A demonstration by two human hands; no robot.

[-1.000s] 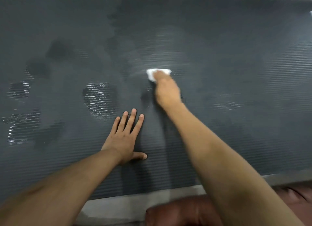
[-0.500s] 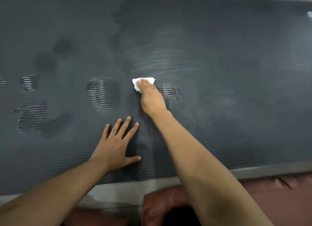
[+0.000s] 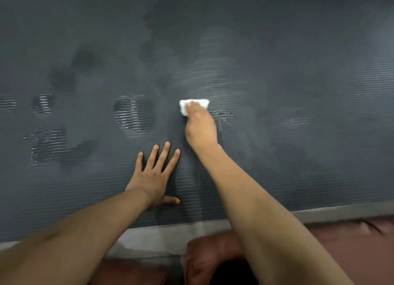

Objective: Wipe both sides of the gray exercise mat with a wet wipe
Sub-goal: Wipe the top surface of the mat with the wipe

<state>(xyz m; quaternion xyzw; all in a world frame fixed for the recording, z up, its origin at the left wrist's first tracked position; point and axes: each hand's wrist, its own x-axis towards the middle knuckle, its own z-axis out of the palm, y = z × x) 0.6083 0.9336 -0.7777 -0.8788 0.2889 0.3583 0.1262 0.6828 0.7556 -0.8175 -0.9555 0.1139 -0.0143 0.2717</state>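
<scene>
The gray exercise mat (image 3: 298, 71) lies flat and fills most of the view, its ribbed surface marked with dark wet patches and shiny streaks. My right hand (image 3: 200, 127) presses a folded white wet wipe (image 3: 183, 106) onto the mat near the middle, fingers covering most of the wipe. My left hand (image 3: 154, 176) rests flat on the mat just below and left of it, fingers spread, holding nothing.
A strip of grey floor (image 3: 162, 235) runs along the mat's near edge. A reddish-brown leather cushion (image 3: 204, 255) sits below it at the bottom right. Glossy wet spots (image 3: 134, 114) lie left of the wipe.
My right hand slid the wipe left and toward me across the mat, then stayed near the same spot. My left hand stays planted flat on the mat.
</scene>
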